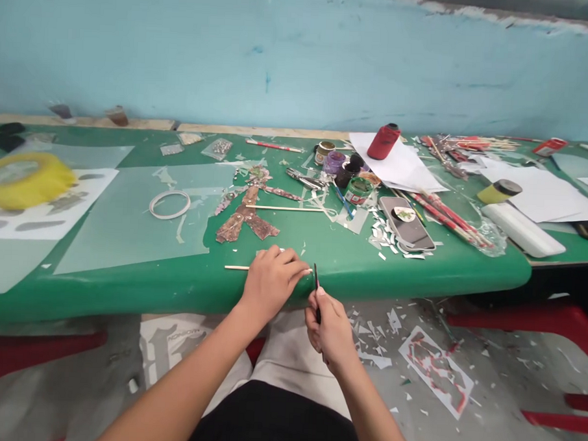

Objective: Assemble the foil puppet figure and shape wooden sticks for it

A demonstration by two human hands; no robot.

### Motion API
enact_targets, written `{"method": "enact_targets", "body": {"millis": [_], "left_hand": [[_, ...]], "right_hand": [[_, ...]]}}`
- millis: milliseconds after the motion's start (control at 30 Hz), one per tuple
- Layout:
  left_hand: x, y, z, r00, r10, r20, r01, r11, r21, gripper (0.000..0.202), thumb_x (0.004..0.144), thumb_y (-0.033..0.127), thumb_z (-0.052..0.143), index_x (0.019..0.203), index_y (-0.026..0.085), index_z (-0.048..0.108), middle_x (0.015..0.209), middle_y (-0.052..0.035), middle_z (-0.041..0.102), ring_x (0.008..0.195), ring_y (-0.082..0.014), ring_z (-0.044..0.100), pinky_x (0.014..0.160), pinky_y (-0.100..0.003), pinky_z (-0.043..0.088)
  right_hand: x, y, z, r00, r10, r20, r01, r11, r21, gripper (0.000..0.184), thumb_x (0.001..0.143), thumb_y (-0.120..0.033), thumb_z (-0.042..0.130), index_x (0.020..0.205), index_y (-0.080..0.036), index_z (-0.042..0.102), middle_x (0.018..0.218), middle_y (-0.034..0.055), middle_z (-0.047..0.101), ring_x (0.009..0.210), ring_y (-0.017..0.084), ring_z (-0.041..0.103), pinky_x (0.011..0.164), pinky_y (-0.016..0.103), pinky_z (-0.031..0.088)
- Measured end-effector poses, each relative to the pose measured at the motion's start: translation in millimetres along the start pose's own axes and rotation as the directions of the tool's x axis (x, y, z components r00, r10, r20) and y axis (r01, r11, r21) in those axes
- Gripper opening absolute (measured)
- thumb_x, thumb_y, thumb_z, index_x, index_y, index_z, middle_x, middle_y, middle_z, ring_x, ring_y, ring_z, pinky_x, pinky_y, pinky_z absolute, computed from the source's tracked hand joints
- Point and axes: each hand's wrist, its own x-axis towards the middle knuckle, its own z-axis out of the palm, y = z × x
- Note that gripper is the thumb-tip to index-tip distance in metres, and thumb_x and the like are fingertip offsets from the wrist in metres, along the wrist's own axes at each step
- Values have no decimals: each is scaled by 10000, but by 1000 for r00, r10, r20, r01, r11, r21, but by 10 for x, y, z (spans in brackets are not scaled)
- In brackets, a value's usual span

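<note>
My left hand (272,281) is closed on a thin wooden stick (236,267), pressing it along the front edge of the green table. The stick's right end shows just past my fingertips. To the right, my right hand (332,327) grips a slim knife (315,277) with a dark blade pointing up, close beside that end. Whether blade and stick touch, I cannot tell. Behind my hands lies a brown, textured cut-out figure (248,213) with splayed pieces. A second pale stick (289,208), looped at its right end, reaches across from the figure.
A white ring of tape (170,205) lies on a clear sheet (127,239) at left, near a large yellow tape roll (30,180). Paint jars (358,189), pliers (303,178), a phone (407,224) and red thread (384,142) stand or lie behind, rightward. Paper scraps litter the floor.
</note>
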Motion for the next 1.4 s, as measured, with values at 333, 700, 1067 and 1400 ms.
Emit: {"method": "enact_targets", "body": {"millis": [333,700,1067,1400], "left_hand": [[48,-46,-25,996,88,23,-90,991,97,197,938,311,512,865,223,672,908,-29,686,821,-196,501,685,-354,311],[137,-83,-88,988,59,144,-59,998,-1,188,929,318,530,872,186,651,912,-20,686,814,-183,512,692,-330,328],[96,-128,-89,986,118,117,-112,992,-61,188,892,372,590,890,193,647,896,-14,681,813,-183,503,702,-329,319],[68,-146,-45,992,115,58,-110,990,-90,246,922,376,534,835,205,688,865,-5,689,787,-166,479,697,-323,305]], "right_hand": [[-2,-14,0,999,-30,22,30,1000,-3,467,803,-637,473,629,-233,315,367,-121,282,278,28,145,284,172,126],[-19,-27,-5,998,-35,43,35,999,2,498,787,-663,492,613,-228,321,385,-113,290,297,24,163,298,174,126],[-53,-68,56,999,-5,54,2,998,60,563,700,-734,553,600,-224,335,368,-118,299,281,14,165,279,159,144],[-99,-30,103,999,-11,35,8,995,102,625,637,-809,560,608,-224,340,358,-125,298,267,14,163,250,155,180]]}}
